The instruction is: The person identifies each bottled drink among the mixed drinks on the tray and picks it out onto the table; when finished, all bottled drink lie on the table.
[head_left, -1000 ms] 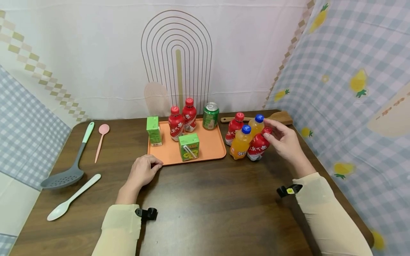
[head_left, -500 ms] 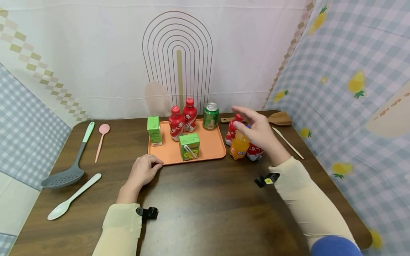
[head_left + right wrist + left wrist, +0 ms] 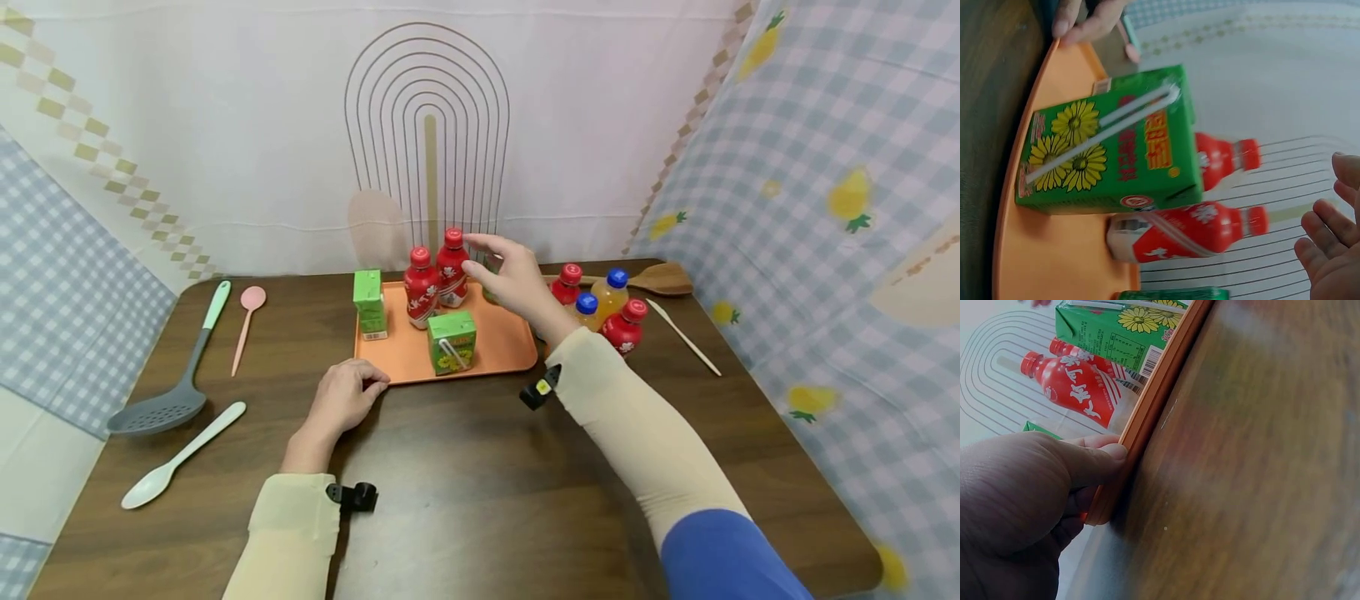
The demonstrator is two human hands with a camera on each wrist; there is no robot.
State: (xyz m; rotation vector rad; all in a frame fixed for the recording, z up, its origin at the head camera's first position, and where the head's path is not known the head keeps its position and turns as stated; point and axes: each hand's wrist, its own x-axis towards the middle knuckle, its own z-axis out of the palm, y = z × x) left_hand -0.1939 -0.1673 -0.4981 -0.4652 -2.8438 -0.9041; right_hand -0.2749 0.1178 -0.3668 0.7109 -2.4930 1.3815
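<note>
- You sit before a brown wooden table; behind it hangs a white cloth with printed arches.
- The orange tray lies on this table, in its far half.
- Your left hand pinches the near left corner of the tray, with the thumb upon the rim.
- Your right hand is above the far right part of the tray; its fingers are loose and apart, and they hold nothing.
- Nearest to these fingers stands the rear red bottle on the tray, and the front red bottle is just beside it.
- A green can, partly covered by your right hand in the head view, is also on the tray.
- At the tray's left end stands one green carton; near its front edge stands the carton with a straw.
- Right of the tray, four bottles make a group: two with red caps, two with blue caps; your sleeve hides some partly.
- Left of the tray lie a grey slotted turner, a pale spoon and a pink spoon.
</note>
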